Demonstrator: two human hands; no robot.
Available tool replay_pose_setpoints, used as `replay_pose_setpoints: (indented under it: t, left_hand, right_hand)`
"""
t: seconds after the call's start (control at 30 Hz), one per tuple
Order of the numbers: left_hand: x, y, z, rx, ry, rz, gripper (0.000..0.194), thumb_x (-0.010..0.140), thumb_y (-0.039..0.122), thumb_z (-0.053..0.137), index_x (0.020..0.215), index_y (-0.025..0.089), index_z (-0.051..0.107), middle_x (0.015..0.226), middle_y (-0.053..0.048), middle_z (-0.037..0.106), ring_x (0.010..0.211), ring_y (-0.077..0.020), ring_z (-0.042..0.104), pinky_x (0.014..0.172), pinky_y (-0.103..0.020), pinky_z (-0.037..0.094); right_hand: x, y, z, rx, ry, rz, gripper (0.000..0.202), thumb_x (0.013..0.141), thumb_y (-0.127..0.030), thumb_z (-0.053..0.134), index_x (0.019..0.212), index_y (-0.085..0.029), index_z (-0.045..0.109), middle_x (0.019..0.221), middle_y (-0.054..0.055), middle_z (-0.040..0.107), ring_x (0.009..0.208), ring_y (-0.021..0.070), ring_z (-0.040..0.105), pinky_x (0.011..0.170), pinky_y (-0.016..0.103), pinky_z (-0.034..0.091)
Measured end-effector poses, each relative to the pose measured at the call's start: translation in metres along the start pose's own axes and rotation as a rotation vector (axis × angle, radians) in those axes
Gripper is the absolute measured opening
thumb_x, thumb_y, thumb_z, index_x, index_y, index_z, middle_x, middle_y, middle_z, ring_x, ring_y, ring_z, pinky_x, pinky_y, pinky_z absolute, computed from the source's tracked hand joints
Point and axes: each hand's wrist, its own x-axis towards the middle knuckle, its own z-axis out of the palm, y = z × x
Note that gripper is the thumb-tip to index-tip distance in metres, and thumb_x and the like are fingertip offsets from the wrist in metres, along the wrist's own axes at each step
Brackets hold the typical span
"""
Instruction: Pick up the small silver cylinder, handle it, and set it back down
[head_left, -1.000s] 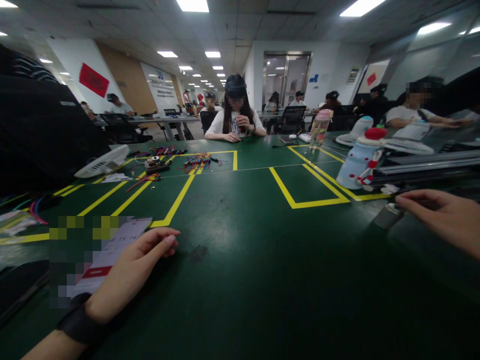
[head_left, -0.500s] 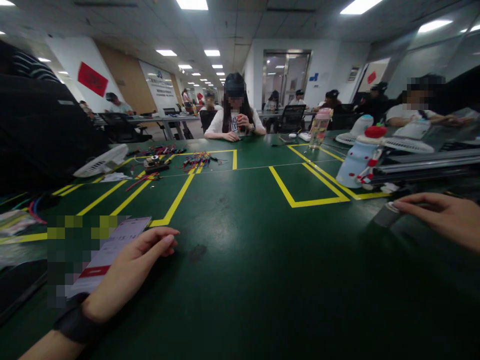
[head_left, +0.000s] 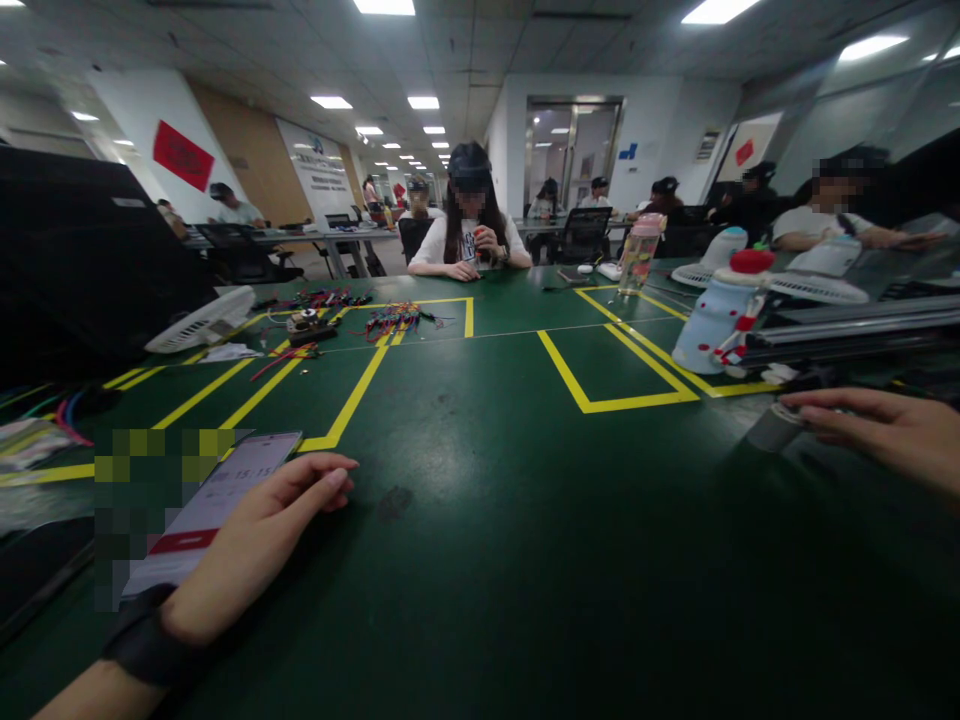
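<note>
R hand (head_left: 870, 420): fingertips at top of grey cylinder (head_left: 774, 428), grip unclear. L hand (head_left: 300, 500): empty, fingers loosely curled, by phone (head_left: 217, 510).

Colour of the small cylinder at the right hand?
The small cylinder by the right hand is grey; the head view shows it best.

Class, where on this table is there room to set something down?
Bare: the table's middle, between the left hand and the grey cylinder at the right hand; also inside the yellow tape outline left of the blue bottle. Crowded: far left, with wires; right edge, with metal rails.
</note>
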Motion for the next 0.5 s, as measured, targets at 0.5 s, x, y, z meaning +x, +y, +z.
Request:
replay_pose_setpoints:
  t: [0.5]
  left_hand:
    - [0.003, -0.01, -0.002, 0.008, -0.003, 0.034, 0.029, 0.081, 0.045, 0.063, 0.101, 0.024, 0.067, 0.086, -0.001, 0.07, 0.081, -0.0207, 0.066, 0.074, -0.029, 0.052]
  right_hand:
    - [-0.007, -0.002, 0.019, -0.022, 0.027, -0.081, 0.061, 0.062, -0.051, 0.074, 0.108, -0.016, 0.056, 0.106, 0.015, 0.062, 0.086, 0.0218, 0.06, 0.07, 0.033, 0.043]
